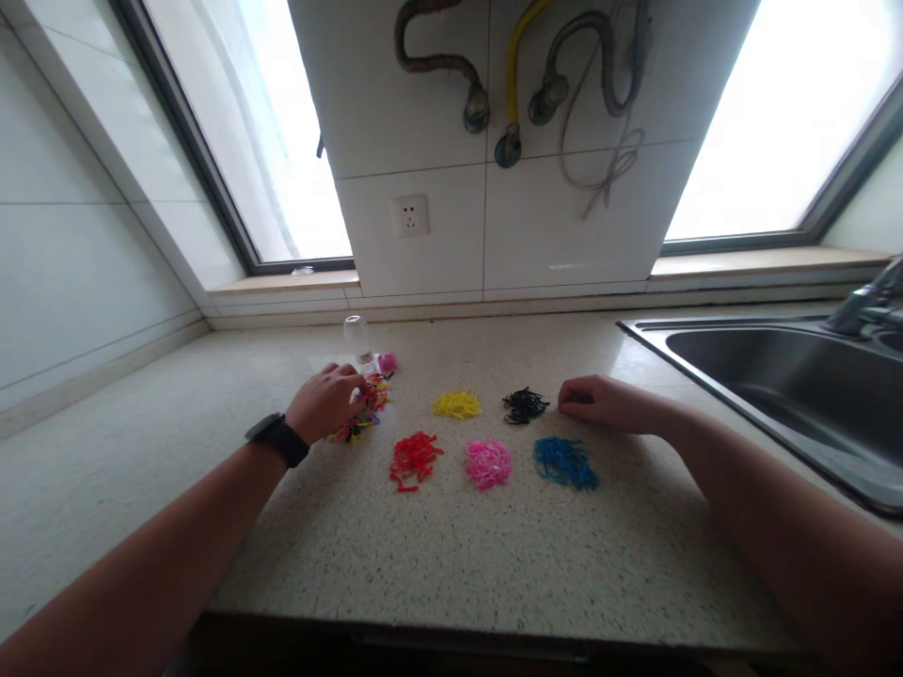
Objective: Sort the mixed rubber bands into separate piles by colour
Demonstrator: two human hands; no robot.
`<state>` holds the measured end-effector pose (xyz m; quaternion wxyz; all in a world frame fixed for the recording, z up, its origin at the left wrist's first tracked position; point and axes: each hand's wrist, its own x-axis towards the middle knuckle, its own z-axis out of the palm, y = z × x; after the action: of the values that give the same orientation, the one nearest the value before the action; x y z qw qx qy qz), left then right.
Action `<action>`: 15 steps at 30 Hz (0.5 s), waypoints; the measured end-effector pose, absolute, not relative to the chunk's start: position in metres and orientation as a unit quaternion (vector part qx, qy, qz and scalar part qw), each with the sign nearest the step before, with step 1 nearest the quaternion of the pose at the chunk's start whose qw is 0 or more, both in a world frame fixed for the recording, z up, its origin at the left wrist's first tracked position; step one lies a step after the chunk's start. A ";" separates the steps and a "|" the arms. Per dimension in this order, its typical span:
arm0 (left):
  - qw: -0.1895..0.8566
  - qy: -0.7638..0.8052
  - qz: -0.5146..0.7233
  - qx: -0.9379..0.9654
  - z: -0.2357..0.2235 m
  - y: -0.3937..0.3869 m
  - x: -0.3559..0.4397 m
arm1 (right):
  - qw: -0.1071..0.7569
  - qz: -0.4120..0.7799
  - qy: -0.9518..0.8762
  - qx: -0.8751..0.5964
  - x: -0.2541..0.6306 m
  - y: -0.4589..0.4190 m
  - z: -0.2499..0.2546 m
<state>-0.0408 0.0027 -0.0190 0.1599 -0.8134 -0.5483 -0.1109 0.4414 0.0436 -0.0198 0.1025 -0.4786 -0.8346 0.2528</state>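
Observation:
My left hand [326,400], with a dark watch on the wrist, reaches into a mixed pile of small coloured rubber bands [379,393]. Its fingers are bent together at the pile; what lies between them is hidden. My right hand [593,402] rests closed on the counter, just right of a pile of black bands [525,405]; the inside of its fingers is hidden. Between the hands lies a yellow pile [456,404]. Nearer to me are red [415,459], pink [487,464] and blue [565,462] piles, set apart from one another.
Behind my left hand lie a clear plastic container [356,337] and a small pink object [388,362]. A steel sink [762,376] with a faucet [864,301] is at the right. The speckled counter [451,555] ends at a tiled wall with a socket [410,215].

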 end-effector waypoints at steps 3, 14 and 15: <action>0.153 -0.545 -0.115 -0.816 -0.020 0.004 -0.042 | 0.106 0.256 -0.835 -0.476 0.442 0.044 -0.021; 0.154 -0.539 -0.131 -0.818 -0.023 0.007 -0.042 | 0.105 0.258 -0.834 -0.477 0.442 0.044 -0.021; 0.154 -0.539 -0.132 -0.817 -0.023 0.007 -0.042 | 0.106 0.258 -0.834 -0.476 0.442 0.045 -0.021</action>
<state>-0.0424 0.0071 -0.0233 0.1543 -0.8173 -0.5393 -0.1318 0.4422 0.0447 -0.0211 0.1063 -0.4760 -0.8340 0.2579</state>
